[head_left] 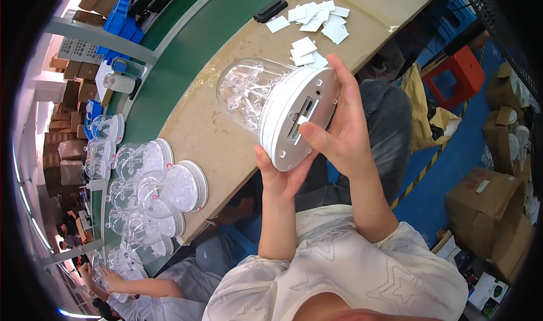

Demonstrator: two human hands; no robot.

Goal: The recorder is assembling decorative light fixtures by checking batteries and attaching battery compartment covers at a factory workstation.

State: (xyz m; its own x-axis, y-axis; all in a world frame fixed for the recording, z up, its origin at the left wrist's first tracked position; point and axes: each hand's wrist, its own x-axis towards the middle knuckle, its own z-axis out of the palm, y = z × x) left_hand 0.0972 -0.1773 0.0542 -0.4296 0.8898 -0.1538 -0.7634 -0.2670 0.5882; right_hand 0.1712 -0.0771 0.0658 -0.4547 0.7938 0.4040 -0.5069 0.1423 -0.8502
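Note:
Between my two hands a clear dome lamp (243, 86) is held tilted on its side, its round white base (285, 137) turned up toward me. Crystal-like clear pieces show inside the dome. A narrow slot (302, 117) lies open in the underside of the base. My left hand (283, 171) supports the lower rim, fingers closed round it. My right hand (342, 128) grips the right rim, with its thumb against the underside beside the slot. A small white bit shows at the thumb tip; I cannot tell what it is. Thin white square plates (314, 18) lie loose on the table beyond the lamp.
Several similar dome lamps (169, 191) crowd the table's left end. A black oblong object (270, 9) lies beside the plates. Along the far side runs a green surface (175, 60). A co-worker's hands (110, 278) are at lower left. A red stool (455, 77) and cartons (486, 208) stand right.

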